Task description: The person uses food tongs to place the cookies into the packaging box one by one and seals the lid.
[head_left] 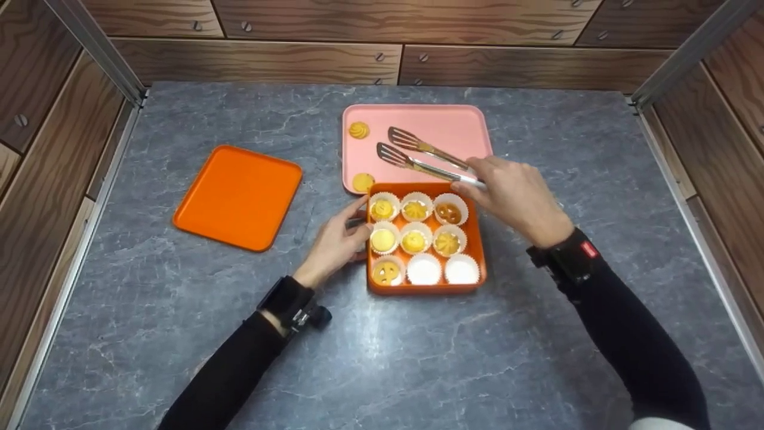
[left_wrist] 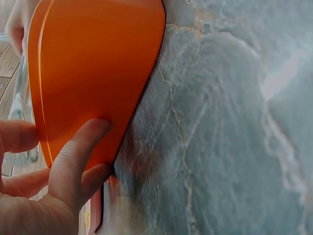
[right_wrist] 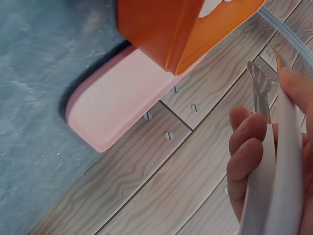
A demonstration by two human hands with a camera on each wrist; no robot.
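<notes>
An orange square box (head_left: 481,263) holds rows of white paper cups. Several cups contain cookies, such as a pretzel-shaped one (head_left: 387,273); two front cups, including the right one (head_left: 462,270), show only white paper. My left hand (head_left: 334,242) touches the box's left wall, its fingertips (left_wrist: 100,126) lying against the orange side. My right hand (head_left: 519,194) grips metal tongs (head_left: 436,171) by their white handles, slotted heads spread apart above the pink tray (head_left: 441,116). Nothing is between those heads. On the tray lie a swirled cookie (head_left: 359,130) and a round cookie (head_left: 363,182).
An orange square lid or tray (head_left: 242,197) lies on the grey marbled table (head_left: 322,370) to the left. The pink tray sits directly behind the box. Wood-patterned panels (head_left: 256,60) border the back and sides.
</notes>
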